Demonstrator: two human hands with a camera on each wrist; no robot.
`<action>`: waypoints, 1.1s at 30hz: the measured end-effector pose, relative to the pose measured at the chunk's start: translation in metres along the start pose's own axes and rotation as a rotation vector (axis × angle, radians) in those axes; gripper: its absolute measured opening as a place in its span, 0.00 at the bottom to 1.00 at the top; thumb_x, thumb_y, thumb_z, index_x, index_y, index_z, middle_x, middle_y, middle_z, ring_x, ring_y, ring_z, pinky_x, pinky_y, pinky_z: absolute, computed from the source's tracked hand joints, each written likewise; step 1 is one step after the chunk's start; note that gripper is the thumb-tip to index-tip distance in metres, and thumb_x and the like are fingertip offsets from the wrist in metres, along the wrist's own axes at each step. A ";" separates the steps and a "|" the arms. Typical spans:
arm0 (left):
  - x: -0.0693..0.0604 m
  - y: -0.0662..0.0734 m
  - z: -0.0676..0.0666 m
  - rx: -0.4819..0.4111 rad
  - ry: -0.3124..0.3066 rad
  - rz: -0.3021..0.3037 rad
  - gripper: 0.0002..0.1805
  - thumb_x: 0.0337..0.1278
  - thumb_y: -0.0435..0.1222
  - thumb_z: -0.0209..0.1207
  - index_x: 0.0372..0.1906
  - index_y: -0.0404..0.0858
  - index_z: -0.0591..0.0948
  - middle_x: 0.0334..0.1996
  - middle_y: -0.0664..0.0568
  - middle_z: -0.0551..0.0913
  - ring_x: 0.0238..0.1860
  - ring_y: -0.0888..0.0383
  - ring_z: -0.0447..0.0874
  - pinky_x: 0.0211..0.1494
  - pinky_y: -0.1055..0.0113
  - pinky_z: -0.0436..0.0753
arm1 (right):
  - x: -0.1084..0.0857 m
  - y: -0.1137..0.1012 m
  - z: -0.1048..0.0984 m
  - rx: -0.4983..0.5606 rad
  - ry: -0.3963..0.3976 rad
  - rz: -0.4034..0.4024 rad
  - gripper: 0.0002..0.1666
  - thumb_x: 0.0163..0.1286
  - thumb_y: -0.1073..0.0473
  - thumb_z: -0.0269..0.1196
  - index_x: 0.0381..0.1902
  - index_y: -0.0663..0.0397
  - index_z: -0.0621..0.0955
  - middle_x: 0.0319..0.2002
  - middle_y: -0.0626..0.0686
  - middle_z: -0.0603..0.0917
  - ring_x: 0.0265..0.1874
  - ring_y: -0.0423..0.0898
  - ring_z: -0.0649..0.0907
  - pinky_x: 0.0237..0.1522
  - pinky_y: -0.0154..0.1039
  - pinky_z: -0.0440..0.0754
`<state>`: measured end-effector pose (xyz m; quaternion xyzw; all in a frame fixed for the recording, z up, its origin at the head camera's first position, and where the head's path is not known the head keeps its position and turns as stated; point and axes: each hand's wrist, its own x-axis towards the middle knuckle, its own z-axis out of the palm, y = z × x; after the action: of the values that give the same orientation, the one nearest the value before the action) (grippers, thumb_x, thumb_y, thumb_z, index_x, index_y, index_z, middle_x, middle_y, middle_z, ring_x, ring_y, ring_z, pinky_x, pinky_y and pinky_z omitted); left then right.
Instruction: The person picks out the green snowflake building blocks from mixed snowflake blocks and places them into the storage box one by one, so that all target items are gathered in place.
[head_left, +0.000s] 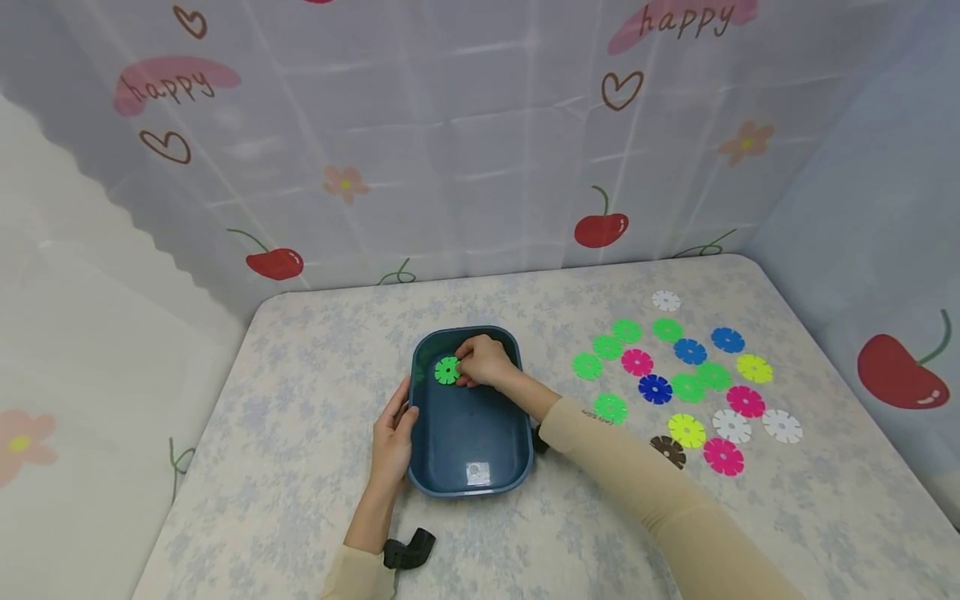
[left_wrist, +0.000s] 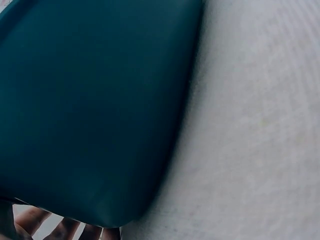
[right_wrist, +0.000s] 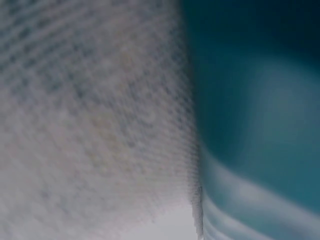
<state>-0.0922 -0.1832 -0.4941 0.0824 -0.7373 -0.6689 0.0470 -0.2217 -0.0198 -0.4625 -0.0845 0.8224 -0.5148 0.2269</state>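
Note:
A blue tray [head_left: 471,425] lies on the table, its wall [left_wrist: 100,125] filling much of the left wrist view. The left hand [head_left: 393,437] holds the tray's left side, thumb over the rim and fingers outside; its fingers [left_wrist: 62,229] show at the bottom of the left wrist view. Inside the tray's upper part, the right hand [head_left: 483,362] pinches the right edge of a green notched disc [head_left: 447,370]. The right wrist view shows only the tray [right_wrist: 260,125] and a blurred pale surface, with no fingers.
Right of the tray, several notched discs lie spread on the table [head_left: 300,417]: green [head_left: 611,408], pink [head_left: 723,457], blue [head_left: 656,389], yellow [head_left: 687,431], white [head_left: 782,426] and a brown one [head_left: 668,451] partly behind the right sleeve. A patterned curtain [head_left: 465,167] hangs behind.

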 end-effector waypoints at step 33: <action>0.000 0.003 0.003 0.003 0.038 -0.027 0.28 0.72 0.31 0.46 0.74 0.45 0.64 0.74 0.50 0.63 0.72 0.47 0.64 0.58 0.83 0.67 | -0.109 0.033 -0.099 0.049 0.070 -0.146 0.23 0.67 0.60 0.64 0.59 0.60 0.79 0.43 0.59 0.83 0.37 0.58 0.87 0.37 0.48 0.81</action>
<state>-0.0934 -0.1803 -0.4918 0.1049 -0.7361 -0.6667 0.0519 -0.1676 0.1165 -0.4244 -0.1207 0.8085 -0.5527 0.1617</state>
